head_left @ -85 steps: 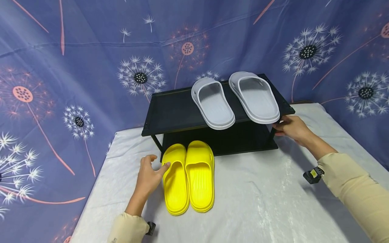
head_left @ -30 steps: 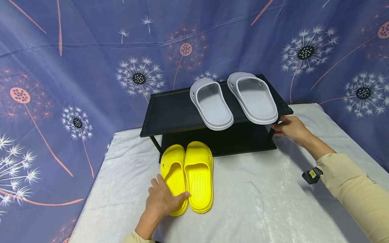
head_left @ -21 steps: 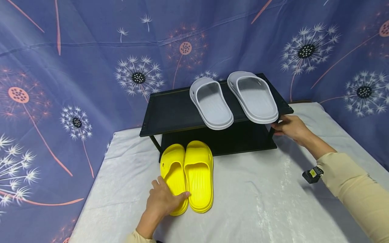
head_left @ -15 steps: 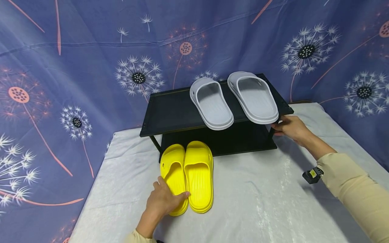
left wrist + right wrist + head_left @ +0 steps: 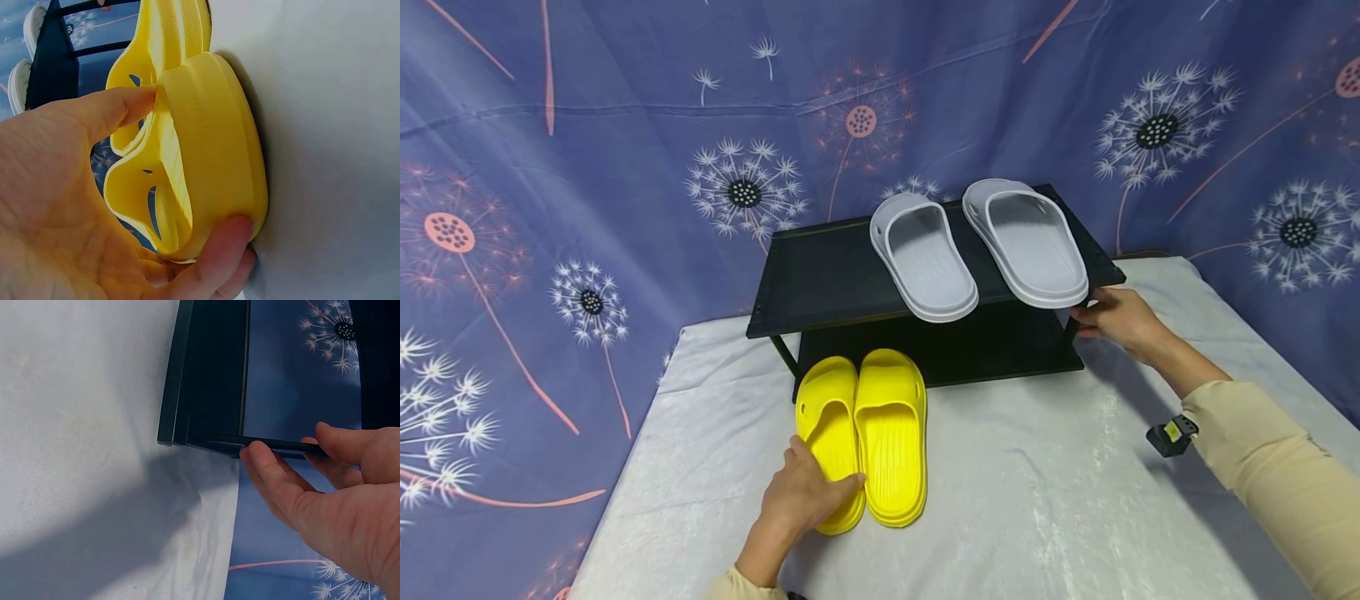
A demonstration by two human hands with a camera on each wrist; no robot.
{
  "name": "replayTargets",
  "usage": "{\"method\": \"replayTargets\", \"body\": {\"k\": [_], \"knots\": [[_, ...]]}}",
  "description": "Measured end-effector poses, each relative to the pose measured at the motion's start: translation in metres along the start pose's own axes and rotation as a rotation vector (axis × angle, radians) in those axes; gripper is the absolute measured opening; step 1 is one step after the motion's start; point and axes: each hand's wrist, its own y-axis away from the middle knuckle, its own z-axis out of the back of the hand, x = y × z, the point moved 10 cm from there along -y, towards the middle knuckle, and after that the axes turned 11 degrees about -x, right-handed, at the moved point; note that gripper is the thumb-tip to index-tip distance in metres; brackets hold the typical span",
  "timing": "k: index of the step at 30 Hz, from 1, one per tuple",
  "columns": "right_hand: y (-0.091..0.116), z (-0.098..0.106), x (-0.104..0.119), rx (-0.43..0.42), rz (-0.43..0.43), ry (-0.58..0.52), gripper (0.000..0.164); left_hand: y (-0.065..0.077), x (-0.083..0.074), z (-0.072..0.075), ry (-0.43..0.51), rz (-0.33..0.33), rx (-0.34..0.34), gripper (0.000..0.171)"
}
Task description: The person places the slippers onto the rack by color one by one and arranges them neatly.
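A pair of yellow slippers lies side by side on the white cloth, toes against the front of a black two-tier shoe rack [image 5: 827, 275]. My left hand [image 5: 796, 493] pinches the left yellow slipper [image 5: 826, 382] near its heel. In the left wrist view the thumb sits on the heel's inner rim and the fingers [image 5: 228, 247] curl round its outer side. Beside it rests the right yellow slipper [image 5: 891, 454], untouched by the fingers. At the rack's right end, my right hand [image 5: 1123, 323] holds the thin front post [image 5: 222, 437] between thumb and fingers.
Two light grey clogs, a left clog [image 5: 925, 254] and a right clog [image 5: 1033, 242], stand on the top tier, heels towards me. The lower tier [image 5: 992, 346] is partly shaded. Behind the rack hangs a blue dandelion-print curtain [image 5: 647, 150]. White cloth [image 5: 1022, 492] covers the surface.
My left hand has come down from beside the left yellow slipper's strap to its heel and taken hold there. Over the last second it barely moves. The right hand, rack and slippers stay put.
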Motion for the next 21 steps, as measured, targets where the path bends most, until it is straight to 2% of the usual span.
{"method": "replayTargets", "body": {"k": [15, 21], "knots": [[-0.0010, -0.0007, -0.0035, 0.004, -0.002, -0.015, 0.050, -0.0014, 0.0001, 0.0002, 0.006, 0.019, 0.009, 0.117], [-0.0008, -0.0007, -0.0030, 0.011, -0.011, 0.007, 0.052, -0.0020, -0.0018, 0.0010, -0.011, 0.017, -0.015, 0.115]]}}
